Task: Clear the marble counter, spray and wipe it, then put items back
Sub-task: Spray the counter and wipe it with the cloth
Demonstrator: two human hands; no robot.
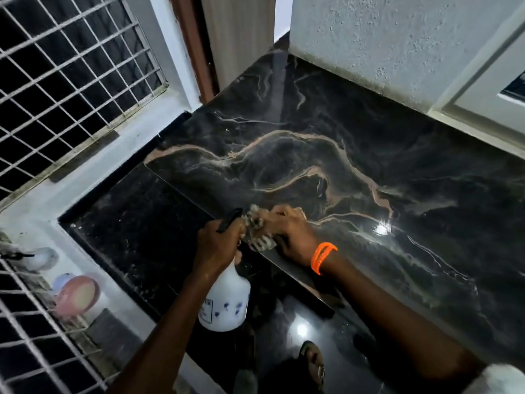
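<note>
The black marble counter (355, 143), veined in tan and white, fills the middle and right of the head view. My left hand (217, 245) grips the neck of a white spray bottle (225, 302) with a black trigger, held just off the counter's front edge. Next to it, my right hand (289, 234), with an orange band at the wrist, presses a crumpled pale cloth (260, 227) against the counter's near edge. The cloth sits between both hands and is blurred.
A window with a white grille (65, 72) stands at the left, above a white ledge (93, 166). A rough white wall (383, 44) borders the counter at the back. A pink round object (78, 294) lies at the lower left. A glossy black floor (306, 331) lies below.
</note>
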